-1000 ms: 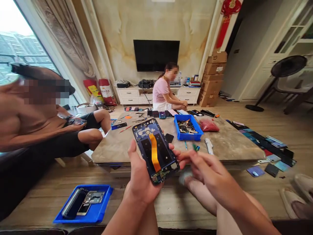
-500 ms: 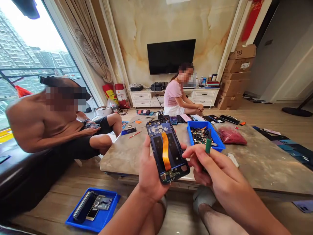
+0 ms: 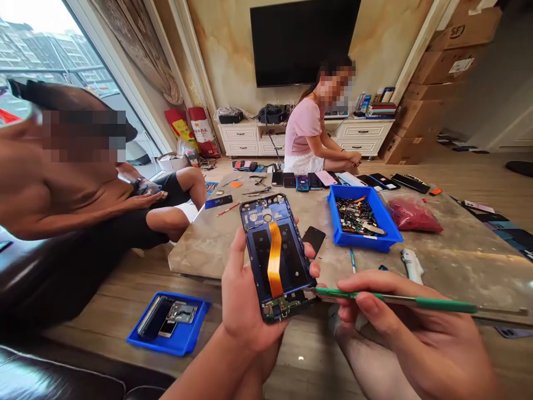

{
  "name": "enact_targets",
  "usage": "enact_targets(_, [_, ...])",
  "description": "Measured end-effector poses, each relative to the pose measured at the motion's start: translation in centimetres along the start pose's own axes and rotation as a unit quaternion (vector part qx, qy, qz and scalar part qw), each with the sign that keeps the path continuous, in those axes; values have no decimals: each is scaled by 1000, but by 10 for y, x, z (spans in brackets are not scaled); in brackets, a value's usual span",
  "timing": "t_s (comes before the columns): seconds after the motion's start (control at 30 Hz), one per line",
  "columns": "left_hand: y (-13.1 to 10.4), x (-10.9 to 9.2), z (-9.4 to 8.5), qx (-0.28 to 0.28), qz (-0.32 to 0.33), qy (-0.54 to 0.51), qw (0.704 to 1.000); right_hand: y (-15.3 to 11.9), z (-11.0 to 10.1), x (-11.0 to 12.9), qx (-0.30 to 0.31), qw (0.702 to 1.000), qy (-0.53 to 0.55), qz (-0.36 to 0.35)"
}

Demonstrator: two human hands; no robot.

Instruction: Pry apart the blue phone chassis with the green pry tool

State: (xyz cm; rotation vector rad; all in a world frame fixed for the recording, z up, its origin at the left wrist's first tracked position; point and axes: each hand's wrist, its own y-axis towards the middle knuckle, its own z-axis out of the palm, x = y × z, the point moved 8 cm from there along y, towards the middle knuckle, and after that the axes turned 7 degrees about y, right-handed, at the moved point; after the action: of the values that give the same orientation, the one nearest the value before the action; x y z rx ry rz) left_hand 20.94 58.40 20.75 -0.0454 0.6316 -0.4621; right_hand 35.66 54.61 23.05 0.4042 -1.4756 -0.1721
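An opened phone frame (image 3: 258,250), dark blue inside, lies tilted in my left hand (image 3: 245,305), whose fingers wrap round its edges. An orange flex cable (image 3: 274,261) runs down its middle to a small green board (image 3: 284,305) at the lower end. My right hand (image 3: 400,328) grips a thin green tool like tweezers or a pry stick (image 3: 445,304), held nearly level. Its tip meets the lower right part of the phone frame; whether it touches a part there I cannot tell.
On the stone-topped table (image 3: 200,244) stands a blue bin (image 3: 366,241) of small phone parts, with a red bag (image 3: 416,214) beside it. Several phones line the far edge. A blue tray (image 3: 183,344) sits on the floor at left. Two people (image 3: 306,119) sit nearby.
The green tool has swung from upright to nearly level, and its tip has come to the phone's lower right. The camera view has tilted down and moved closer.
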Motion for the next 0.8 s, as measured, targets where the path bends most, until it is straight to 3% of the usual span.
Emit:
enact_targets(0.2, [-5, -5, 5, 35, 15, -18, 999, 8, 5, 21, 60, 986, -139, -68])
enact_targets(0.4, [-5, -5, 6, 42, 12, -9, 999, 9, 13, 24, 123, 969, -170, -127])
enact_targets(0.8, [-9, 8, 3, 3, -22, 35, 999, 2, 13, 19, 155, 971, -164, -77])
